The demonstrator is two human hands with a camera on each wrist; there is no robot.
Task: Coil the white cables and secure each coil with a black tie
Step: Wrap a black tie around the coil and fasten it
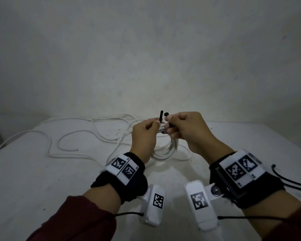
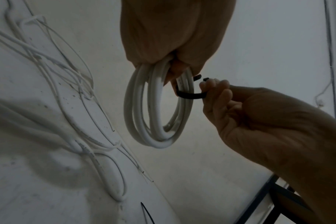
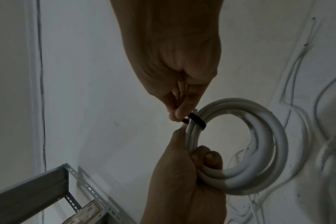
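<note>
My left hand (image 1: pixel 154 126) grips the top of a coil of white cable (image 1: pixel 165 151), which hangs just above the white table (image 1: pixel 42 180). A black tie (image 1: pixel 161 117) is looped around the coil's strands beside that grip. One end stands up by my left thumb. My right hand (image 1: pixel 169 126) pinches the other end of the tie, whose small head shows above the fingertips. In the left wrist view the tie (image 2: pixel 190 95) curves under the coil (image 2: pixel 157 109). In the right wrist view the tie (image 3: pixel 197 119) crosses the coil (image 3: pixel 259 144).
Loose white cables (image 1: pixel 87 134) sprawl over the table's far left and middle. Spare black ties (image 1: pixel 288 180) lie by my right wrist. A grey metal shelf frame (image 3: pixel 48 181) shows beyond the table edge. A plain wall stands behind the table.
</note>
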